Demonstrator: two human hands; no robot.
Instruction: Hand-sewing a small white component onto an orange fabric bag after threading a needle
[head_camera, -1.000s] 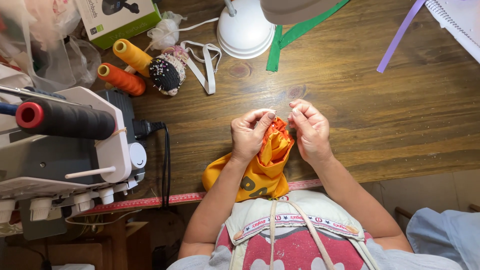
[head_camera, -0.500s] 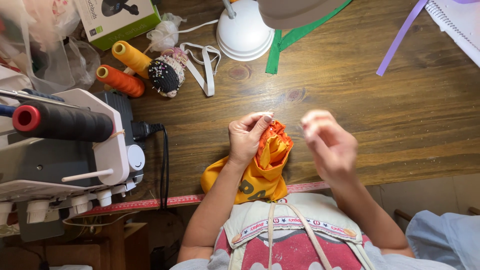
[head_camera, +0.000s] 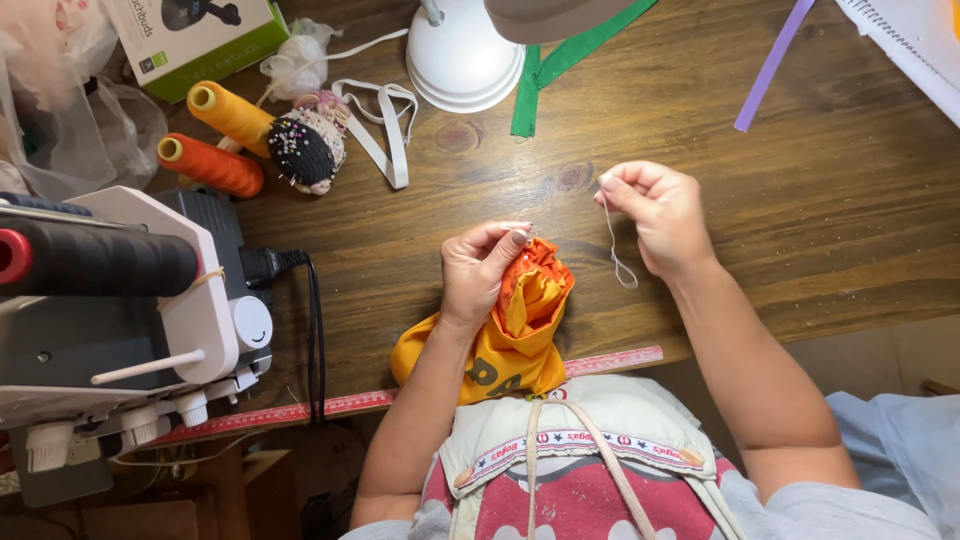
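Note:
My left hand (head_camera: 482, 268) pinches the gathered top of an orange and yellow fabric pouch (head_camera: 510, 335) that rests on the wooden table (head_camera: 800, 230) near its front edge. My right hand (head_camera: 655, 215) is raised to the right of the pouch, fingers closed on a thin white thread (head_camera: 615, 245) that hangs in a loop below it. The thread's link to the pouch cannot be made out.
A white sewing machine (head_camera: 110, 320) stands at the left with a black cord (head_camera: 315, 330). Behind it lie a yellow thread cone (head_camera: 230, 112), an orange thread cone (head_camera: 210, 165), a pincushion (head_camera: 305, 150), white straps (head_camera: 385, 130), a lamp base (head_camera: 465, 60), green ribbon (head_camera: 560, 55) and purple ribbon (head_camera: 770, 65). A red measuring tape (head_camera: 400, 398) runs along the table edge.
My right hand has left the pouch's top and moved right and slightly up, drawing a thread out. My left hand keeps its hold on the pouch.

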